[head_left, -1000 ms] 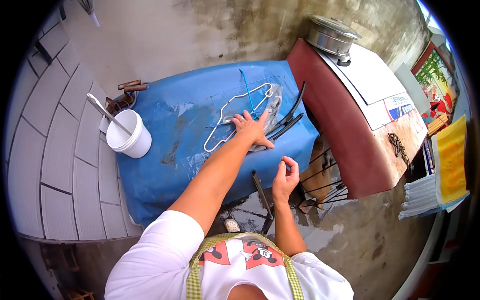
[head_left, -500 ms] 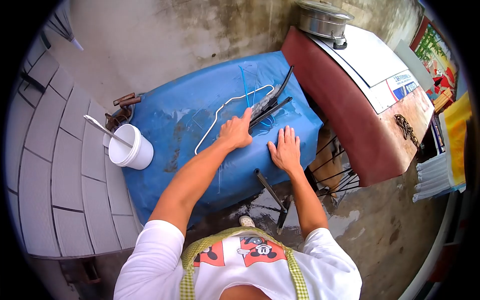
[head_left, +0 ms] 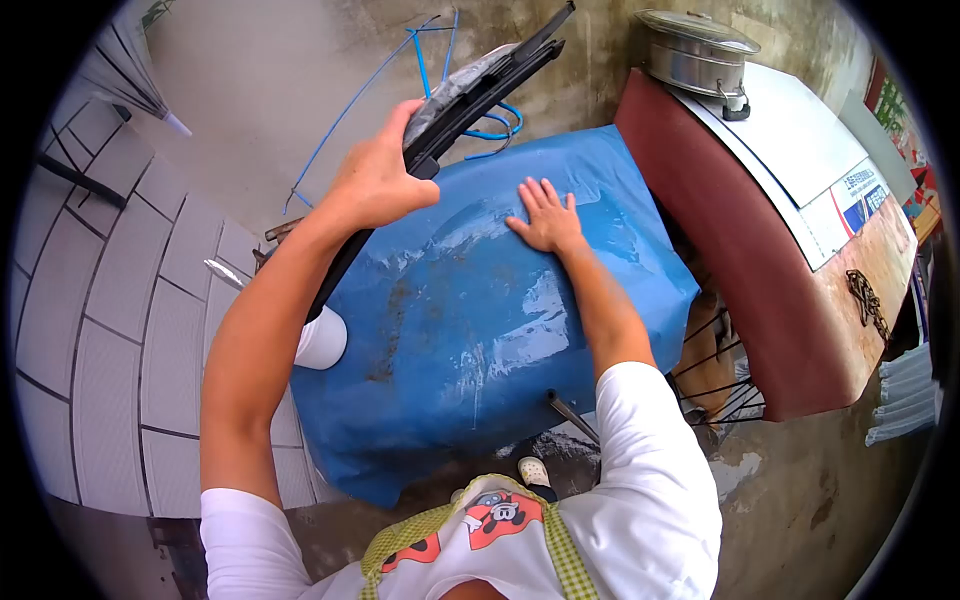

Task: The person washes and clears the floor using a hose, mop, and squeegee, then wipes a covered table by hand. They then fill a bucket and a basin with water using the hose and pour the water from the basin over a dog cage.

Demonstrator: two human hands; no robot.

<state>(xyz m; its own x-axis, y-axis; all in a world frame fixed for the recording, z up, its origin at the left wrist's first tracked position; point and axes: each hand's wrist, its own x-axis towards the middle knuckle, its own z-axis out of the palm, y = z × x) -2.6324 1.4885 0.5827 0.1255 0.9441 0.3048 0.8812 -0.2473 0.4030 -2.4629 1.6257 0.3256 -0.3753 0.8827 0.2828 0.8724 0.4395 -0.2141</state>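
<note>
My left hand [head_left: 372,185] is wrapped round a bundle of long black strips [head_left: 490,88], raised above the far left part of the blue sheet [head_left: 450,300]. Greyish clear plastic [head_left: 465,82] lies along the strips, and their lower end runs down behind my forearm. Bent blue wire [head_left: 420,60] sticks out beyond the bundle; whether my fingers also grip it is hidden. My right hand [head_left: 548,216] rests palm down on the wet sheet, fingers spread, holding nothing.
A white bucket [head_left: 322,342] stands left, partly behind my left arm. To the right are a dark red cover [head_left: 720,230], white boards [head_left: 790,140], a lidded steel pot [head_left: 695,60] and a chain [head_left: 866,300]. A stained wall [head_left: 270,60] rises behind.
My left hand has lifted the black strips and blue wire off the sheet, up and left. The white wire hanger has left the sheet. My right hand has slid farther forward.
</note>
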